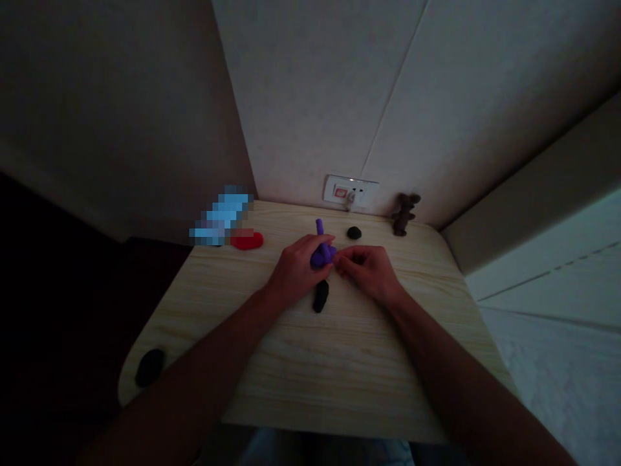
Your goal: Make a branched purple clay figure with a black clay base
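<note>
While both hands meet over the middle of the table, one purple piece sits between them, a slim stick-like part pointing to the far side. Left hand: partly curled, thumb and fingers closed around the purple piece. Right hand: fingers bent, thumb and fingertips drawn together at the piece's right edge; can't tell if they grip it. Black lumps, three: one long lump just near of the left hand, one small round lump on the far side, one bigger lump at the near left. One red piece, far left, beside one light-blue item pixelated into blocks, print unreadable. One brown figure upright, far right. One wall plate beyond the far edge, one red-marked switch on its left half.
</note>
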`<state>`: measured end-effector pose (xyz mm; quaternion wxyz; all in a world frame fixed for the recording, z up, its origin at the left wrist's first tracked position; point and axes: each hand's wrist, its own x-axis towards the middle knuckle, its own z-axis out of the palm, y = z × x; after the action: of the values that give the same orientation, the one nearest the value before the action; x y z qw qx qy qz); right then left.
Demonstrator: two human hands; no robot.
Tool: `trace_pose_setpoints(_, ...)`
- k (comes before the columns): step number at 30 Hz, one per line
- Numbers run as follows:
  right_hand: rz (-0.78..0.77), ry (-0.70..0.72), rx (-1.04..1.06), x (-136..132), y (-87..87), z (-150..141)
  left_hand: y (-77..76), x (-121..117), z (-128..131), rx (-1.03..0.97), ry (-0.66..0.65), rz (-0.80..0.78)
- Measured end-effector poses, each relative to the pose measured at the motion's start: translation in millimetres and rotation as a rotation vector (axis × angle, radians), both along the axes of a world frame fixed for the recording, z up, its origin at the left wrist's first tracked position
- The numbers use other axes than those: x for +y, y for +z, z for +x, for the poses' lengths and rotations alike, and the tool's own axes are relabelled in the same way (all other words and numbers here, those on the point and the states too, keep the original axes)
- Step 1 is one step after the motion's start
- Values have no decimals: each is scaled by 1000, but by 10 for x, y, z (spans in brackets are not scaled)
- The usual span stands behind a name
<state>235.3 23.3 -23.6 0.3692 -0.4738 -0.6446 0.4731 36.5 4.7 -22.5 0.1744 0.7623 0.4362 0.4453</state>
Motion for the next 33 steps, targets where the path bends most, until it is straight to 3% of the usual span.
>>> trace_pose_setpoints(7, 60, -32, 14, -62, -18, -112, -68, 46, -13, -112, 53, -91)
trace_pose_setpoints(12, 130, -123, -23, -83, -44, -152, -77, 69, -2, -149, 88, -127)
trace_pose_setpoints(19, 135, -319, 139, -42, -24, -89, -18, 71, -20, -74, 121, -162)
trace_pose_setpoints(23, 91, -226, 225, -104, 31, -130, 18, 42, -20, -109, 85, -119)
trace_pose_setpoints(26, 25, -187, 296, -154, 41, -171, 21, 3, -26, -269, 45, -97)
trace_pose_setpoints(29, -27, -128, 354, -162, 27, -182, 9, -32, -35, -422, -38, -135)
trace_pose_setpoints(33, -114, -44, 429, -133, 7, -160, 3, -48, -36, -470, -82, -200)
